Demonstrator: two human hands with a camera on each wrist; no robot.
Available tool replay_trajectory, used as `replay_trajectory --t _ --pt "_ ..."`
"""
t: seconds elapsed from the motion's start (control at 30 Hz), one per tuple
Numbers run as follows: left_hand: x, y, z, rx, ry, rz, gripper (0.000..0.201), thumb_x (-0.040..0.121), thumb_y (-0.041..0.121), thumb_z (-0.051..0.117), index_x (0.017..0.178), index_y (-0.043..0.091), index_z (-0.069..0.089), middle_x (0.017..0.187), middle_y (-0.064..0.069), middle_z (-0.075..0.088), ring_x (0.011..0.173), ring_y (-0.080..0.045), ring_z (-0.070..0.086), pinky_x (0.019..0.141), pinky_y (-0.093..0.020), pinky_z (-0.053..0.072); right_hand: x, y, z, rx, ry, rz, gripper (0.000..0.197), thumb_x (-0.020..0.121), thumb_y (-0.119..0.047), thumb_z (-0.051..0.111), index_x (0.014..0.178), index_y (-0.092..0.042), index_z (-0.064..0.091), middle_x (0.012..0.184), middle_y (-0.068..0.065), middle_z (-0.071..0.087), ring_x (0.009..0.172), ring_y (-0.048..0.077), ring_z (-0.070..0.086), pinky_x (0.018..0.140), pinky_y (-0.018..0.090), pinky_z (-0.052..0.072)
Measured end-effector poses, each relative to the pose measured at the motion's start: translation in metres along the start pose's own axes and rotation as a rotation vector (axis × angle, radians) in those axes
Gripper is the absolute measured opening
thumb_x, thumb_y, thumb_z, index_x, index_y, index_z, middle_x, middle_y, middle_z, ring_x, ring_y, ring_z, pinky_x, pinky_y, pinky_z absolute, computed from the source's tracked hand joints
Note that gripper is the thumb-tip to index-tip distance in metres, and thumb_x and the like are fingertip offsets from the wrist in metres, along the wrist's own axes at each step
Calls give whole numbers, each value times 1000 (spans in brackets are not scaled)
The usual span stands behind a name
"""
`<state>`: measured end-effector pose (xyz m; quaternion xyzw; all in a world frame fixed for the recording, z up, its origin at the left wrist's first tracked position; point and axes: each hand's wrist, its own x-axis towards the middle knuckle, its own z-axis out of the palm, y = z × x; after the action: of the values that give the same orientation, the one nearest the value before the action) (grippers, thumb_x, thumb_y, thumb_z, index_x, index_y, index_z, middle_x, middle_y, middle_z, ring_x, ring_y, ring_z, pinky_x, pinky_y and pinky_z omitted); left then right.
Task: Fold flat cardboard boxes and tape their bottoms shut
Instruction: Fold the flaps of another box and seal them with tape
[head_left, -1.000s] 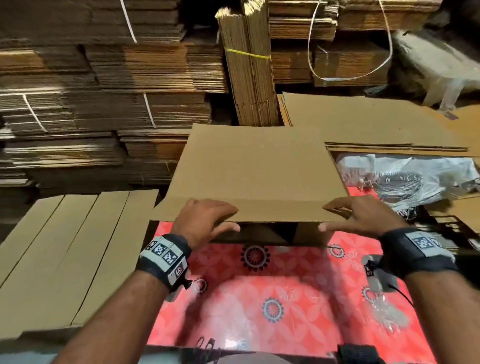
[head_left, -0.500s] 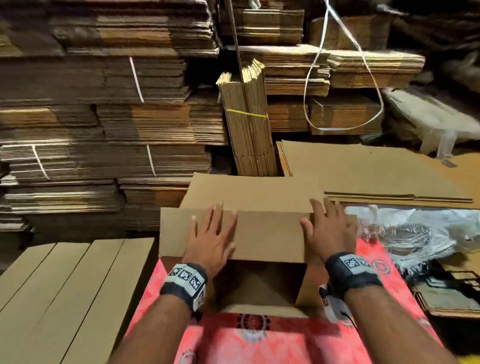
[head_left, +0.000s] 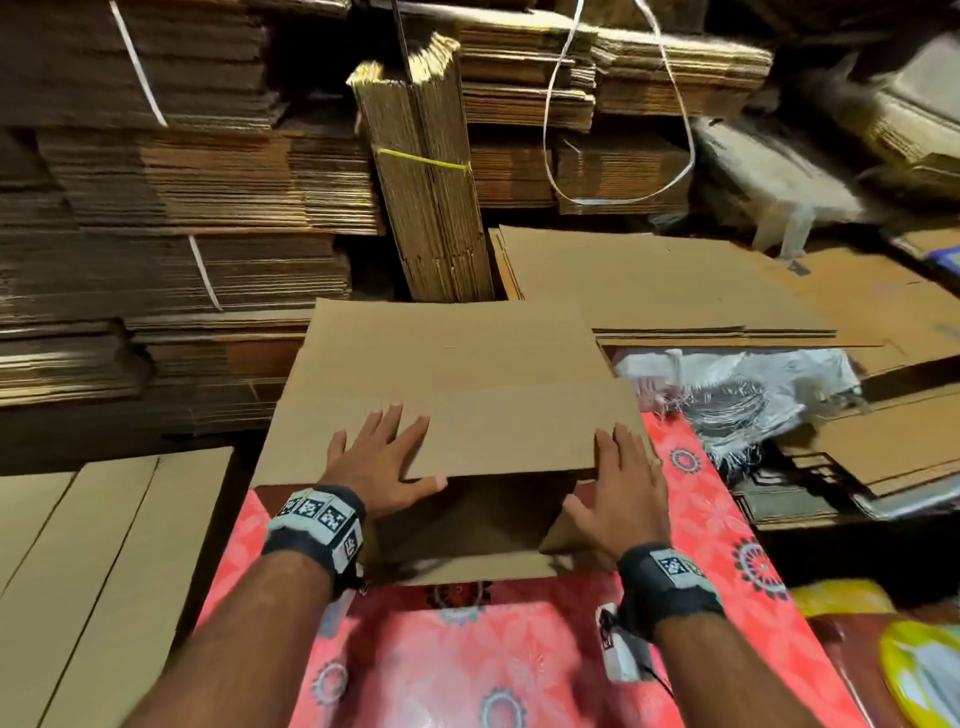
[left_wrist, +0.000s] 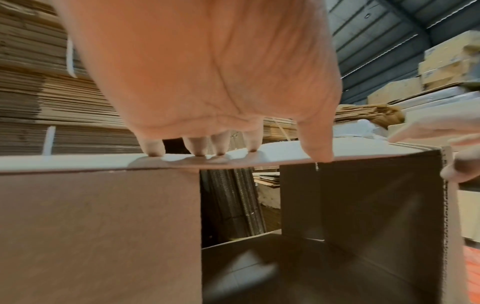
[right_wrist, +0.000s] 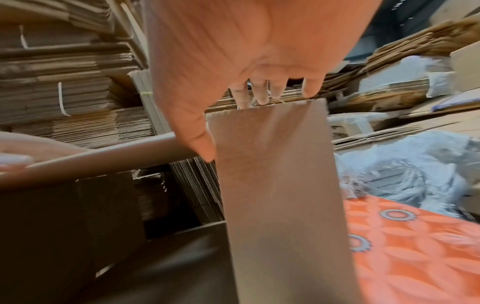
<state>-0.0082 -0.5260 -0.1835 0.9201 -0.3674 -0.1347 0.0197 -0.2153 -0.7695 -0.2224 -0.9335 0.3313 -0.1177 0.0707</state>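
Note:
A brown cardboard box (head_left: 457, 358) stands opened on the red patterned table (head_left: 691, 519), its open end facing me. My left hand (head_left: 382, 457) lies flat with spread fingers on the long upper flap (head_left: 509, 431), pressing it down; in the left wrist view its fingertips (left_wrist: 198, 151) touch the flap's top face (left_wrist: 275, 150). My right hand (head_left: 623, 488) rests with straight fingers at the box's right corner, against the right side flap (right_wrist: 275, 185). The dark inside of the box (left_wrist: 350, 216) shows under the flap.
Bundled stacks of flat cardboard (head_left: 171, 208) fill the back and left. An upright strapped bundle (head_left: 426, 187) stands just behind the box. Flat sheets (head_left: 88, 571) lie at the left, more flat boxes (head_left: 675, 280) and a white plastic bag (head_left: 737, 384) at the right.
Both hands went from gripping the flap's near edge to lying flat on it. The flap has come down over the box opening, and my view has tilted lower and closer.

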Motion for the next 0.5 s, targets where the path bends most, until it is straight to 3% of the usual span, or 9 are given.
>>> replay_trajectory --t 0.07,0.13,0.2,0.27,0.4,0.5 --pt "0 1 3 31 21 -3 99 84 83 46 158 46 -7 169 4 -15 157 -23 -7 121 -60 3 -19 14 -8 8 50 100 76 68 -30 69 141 -17 52 151 9 47 142 29 41 109 54 38" --pt "-2 2 10 83 78 -18 99 87 72 55 158 45 -9 170 3 -12 157 -24 -4 121 -61 6 -38 31 -18 23 70 210 60 74 -24 68 134 -20 58 144 7 51 132 30 49 99 53 43" --pt "-3 5 16 122 184 -21 95 90 57 61 159 43 -3 170 1 -3 156 -25 2 121 -62 14 -50 46 -23 22 50 234 54 81 -30 67 134 -23 57 142 5 50 126 32 53 92 51 46" --pt "-5 12 18 132 234 -29 90 91 47 63 160 41 4 169 0 5 154 -25 8 118 -62 20 -51 50 -24 2 -4 214 62 83 -41 67 139 -20 50 141 5 49 125 30 53 90 49 48" --pt "-3 19 10 135 245 -22 87 91 50 62 158 44 7 167 2 11 152 -25 15 116 -60 25 -30 18 -14 47 -80 237 102 81 -71 64 156 -14 24 161 12 27 147 32 31 105 52 43" --pt "-3 15 5 135 224 -19 86 92 58 60 157 47 5 168 4 9 152 -24 15 115 -57 26 -8 -2 -8 15 -9 240 114 81 -78 58 162 -16 9 170 15 3 156 34 7 115 56 30"
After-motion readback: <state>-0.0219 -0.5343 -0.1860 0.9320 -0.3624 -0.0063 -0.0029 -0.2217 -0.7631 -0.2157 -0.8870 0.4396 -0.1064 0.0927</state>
